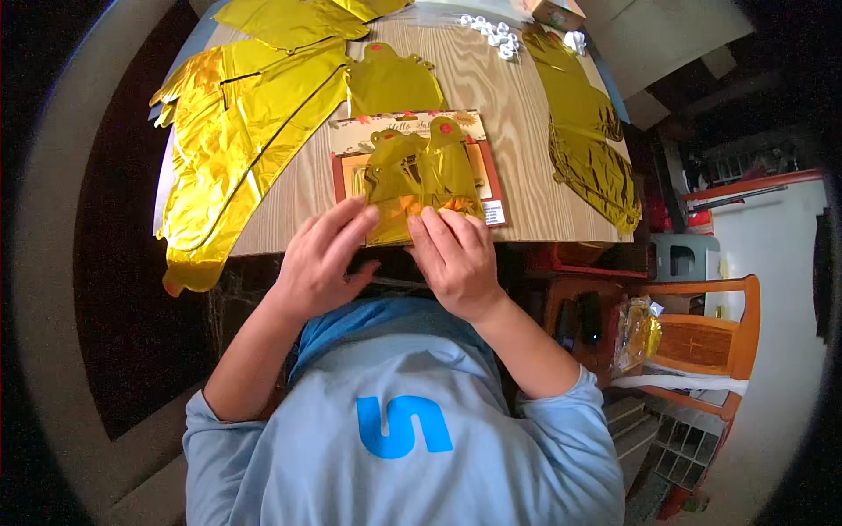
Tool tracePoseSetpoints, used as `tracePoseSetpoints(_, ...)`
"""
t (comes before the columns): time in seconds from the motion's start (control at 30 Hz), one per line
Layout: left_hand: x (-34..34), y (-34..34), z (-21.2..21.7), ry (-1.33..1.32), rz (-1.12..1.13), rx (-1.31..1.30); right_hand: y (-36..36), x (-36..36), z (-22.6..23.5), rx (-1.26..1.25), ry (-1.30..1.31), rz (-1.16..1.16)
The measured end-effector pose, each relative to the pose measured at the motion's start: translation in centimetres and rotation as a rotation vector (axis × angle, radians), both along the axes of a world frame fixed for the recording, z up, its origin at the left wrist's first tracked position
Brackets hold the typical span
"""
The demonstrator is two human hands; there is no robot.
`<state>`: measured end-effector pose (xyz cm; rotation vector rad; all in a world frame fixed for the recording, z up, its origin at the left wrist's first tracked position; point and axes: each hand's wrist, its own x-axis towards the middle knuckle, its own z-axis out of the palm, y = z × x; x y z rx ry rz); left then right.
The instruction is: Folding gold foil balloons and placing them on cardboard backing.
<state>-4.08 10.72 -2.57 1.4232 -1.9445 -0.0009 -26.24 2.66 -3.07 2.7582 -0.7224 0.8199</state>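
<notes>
I'm watching both hands working the near edge of a small gold foil balloon (pixel 419 180) lying flat on a printed card (pixel 412 158) at the table (pixel 517 167) edge. Left hand (pixel 320 259) is pinching the foil's lower rim with its fingertips; right hand (pixel 456 254) is pressing fingers down on the same rim, not clenched. Risk as I'm judging it: foil is slick and thin, so pulling unevenly could be tearing or creasing it, or dragging the card off the edge. The big gold balloon (pixel 237 140) is already hanging over the left side and could be sliding down.
</notes>
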Motion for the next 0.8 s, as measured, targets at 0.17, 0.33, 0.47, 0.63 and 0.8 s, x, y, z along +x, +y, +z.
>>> tracePoseSetpoints(0.17,0.8,-0.4,-1.8,-0.194,-0.092,-0.204,0.1,0.1,0.0,0.008,-0.004,0.031)
tracePoseSetpoints(0.33,1.7,0.5,-0.5,-0.209,-0.23,-0.203,0.4,-0.1,0.3,-0.009,0.009,0.068)
tracePoseSetpoints(0.47,1.1,0.0,3.5,-0.277,-0.288,-0.301,0.0,-0.3,1.6,-0.024,-0.059,0.109)
tracePoseSetpoints(0.63,-0.6,-2.0,8.8,0.013,-0.034,-0.504,-1.2,-1.7,4.9,0.579,-0.645,-0.316)
tracePoseSetpoints(0.8,-2.3,-2.5,6.9,0.017,-0.083,-0.33,-2.3,-2.1,4.7,1.424,-1.838,-0.053)
